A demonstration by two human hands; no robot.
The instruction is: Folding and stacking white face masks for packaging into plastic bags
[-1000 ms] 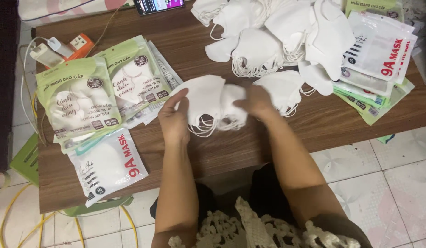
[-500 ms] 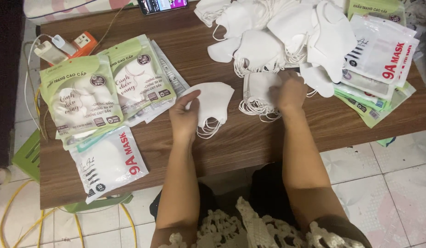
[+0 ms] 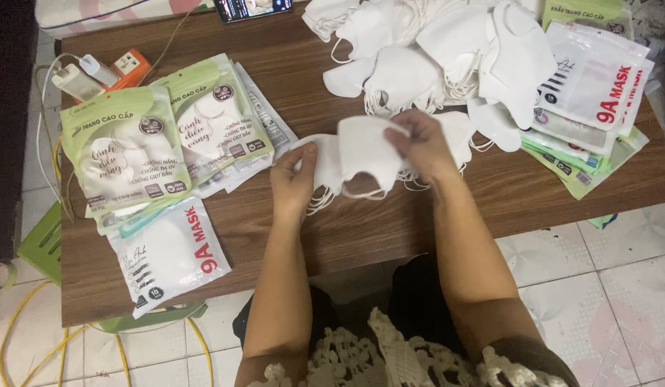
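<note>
both hands are up over the middle of the desk [image 3: 361,229], working a small bunch of white face masks [image 3: 361,154]. the left hand [image 3: 293,179] pinches the left end of the bunch, fingers closed on it, and the right hand [image 3: 426,147] grips the top right edge, thumb on top — so both are grasping, neither is free. ear loops dangle under the bunch, just clear of the wood, i think, though the view is too soft there to be sure.

how far along? judging by how things lie, some of the work looks done: at the left edge sit filled green pouches [image 3: 168,136], overlapping, and nearer the front left corner a white pouch with red lettering [image 3: 168,254]. plenty seems left — a big heap of loose masks [image 3: 433,50] fills the far edge, just beyond the right hand, and flat packets [image 3: 597,100] are stacked by the right edge.

around them: an orange-and-white charger block [image 3: 103,72] with its cable at the far left corner, a phone [image 3: 254,7] at the far edge. the tangled heap with its trailing loops crowds the right hand; the stretch of desk in front of the hands is bare wood.
</note>
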